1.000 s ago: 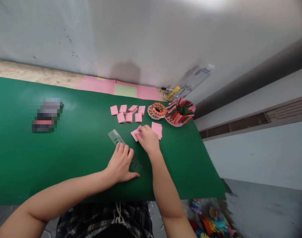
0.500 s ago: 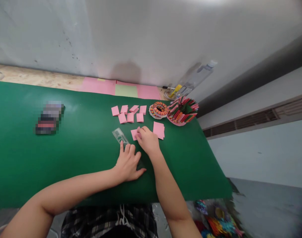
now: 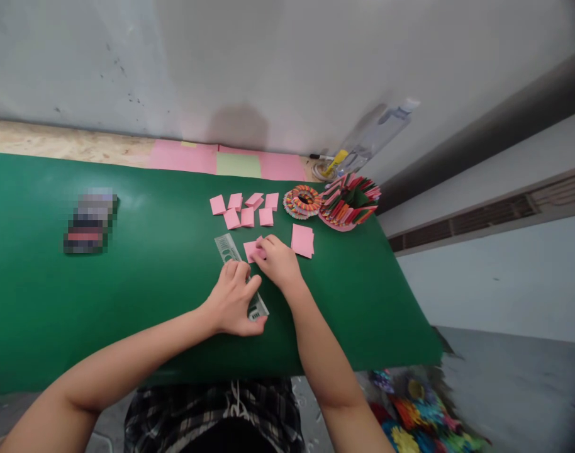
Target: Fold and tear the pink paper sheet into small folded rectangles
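Observation:
My left hand (image 3: 233, 301) rests over a clear plastic ruler (image 3: 225, 247) lying aslant on the green table; its fingers are curled and its thumb is spread away near the ruler's lower end. With fingers pinched, my right hand (image 3: 277, 261) holds a small pink paper (image 3: 250, 250) just right of the ruler. A stack of pink paper (image 3: 302, 240) lies to the right of that hand. Several folded pink papers (image 3: 231, 219) are laid out in two rows farther back.
Behind them stand orange-and-white paper rings (image 3: 302, 202) and a round bundle of folded coloured paper (image 3: 350, 202). A clear bottle (image 3: 384, 135) leans at the wall. A blurred phone-like object (image 3: 90, 220) lies left on the green table (image 3: 150, 270).
The left hand's index finger, stretched along the ruler before, is now curled, and the ruler's lower end shows. The right hand and its pink paper have shifted slightly left.

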A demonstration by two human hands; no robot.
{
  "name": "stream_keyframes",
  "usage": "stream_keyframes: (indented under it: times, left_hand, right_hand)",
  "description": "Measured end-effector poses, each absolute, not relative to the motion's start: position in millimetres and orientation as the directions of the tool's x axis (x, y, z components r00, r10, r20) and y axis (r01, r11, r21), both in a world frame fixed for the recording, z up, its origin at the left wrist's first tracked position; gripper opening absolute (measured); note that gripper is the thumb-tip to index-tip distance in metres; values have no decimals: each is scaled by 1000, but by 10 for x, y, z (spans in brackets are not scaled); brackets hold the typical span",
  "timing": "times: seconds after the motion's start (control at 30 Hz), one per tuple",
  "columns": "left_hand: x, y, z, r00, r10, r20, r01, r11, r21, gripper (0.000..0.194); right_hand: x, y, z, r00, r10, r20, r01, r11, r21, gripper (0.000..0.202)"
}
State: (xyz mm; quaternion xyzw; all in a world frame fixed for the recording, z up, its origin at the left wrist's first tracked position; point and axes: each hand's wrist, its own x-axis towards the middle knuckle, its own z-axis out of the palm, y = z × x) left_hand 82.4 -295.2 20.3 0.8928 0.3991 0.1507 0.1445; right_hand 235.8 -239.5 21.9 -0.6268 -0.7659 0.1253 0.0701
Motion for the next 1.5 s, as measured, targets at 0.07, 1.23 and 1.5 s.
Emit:
stream_keyframes:
  times: [0.07, 1.23, 1.5]
  left_hand:
    - [773, -2896, 240, 652, 742, 157, 650, -654, 387, 47]
    - [131, -2303, 293, 813, 565, -145, 576, -740, 348, 96]
    - [194, -2344, 141, 787, 603, -130, 610, -732, 304, 97]
  right_hand:
    - [2338, -2403, 217, -218, 975, -49, 935, 194, -296, 25]
    - [2307, -2479, 234, -313, 949, -35, 630, 180, -755, 28]
    - [2320, -2459, 235, -312, 949, -39, 638, 179, -749, 28]
